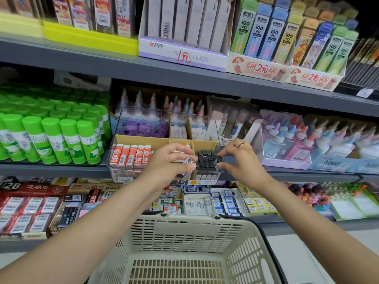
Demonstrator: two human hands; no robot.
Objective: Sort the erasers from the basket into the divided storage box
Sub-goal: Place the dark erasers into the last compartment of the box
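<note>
A clear divided storage box (116, 160) with cardboard partitions sits on the middle shelf. Its front left section holds red-and-white erasers (131, 155); the front right section holds black erasers (206, 160); white erasers (179, 132) and purple items fill the back sections. My left hand (172, 160) hovers over the box front and pinches a small wrapped eraser (188, 160). My right hand (241, 157) pinches a black eraser (219, 159) at the right edge of the black stack. The cream basket (184, 228) below shows nothing inside.
Green glue sticks (61, 138) stand left of the box, glue bottles (287, 144) to its right. Packs of erasers fill the lower shelf (205, 201). Pencil-lead boxes (184, 52) line the upper shelf.
</note>
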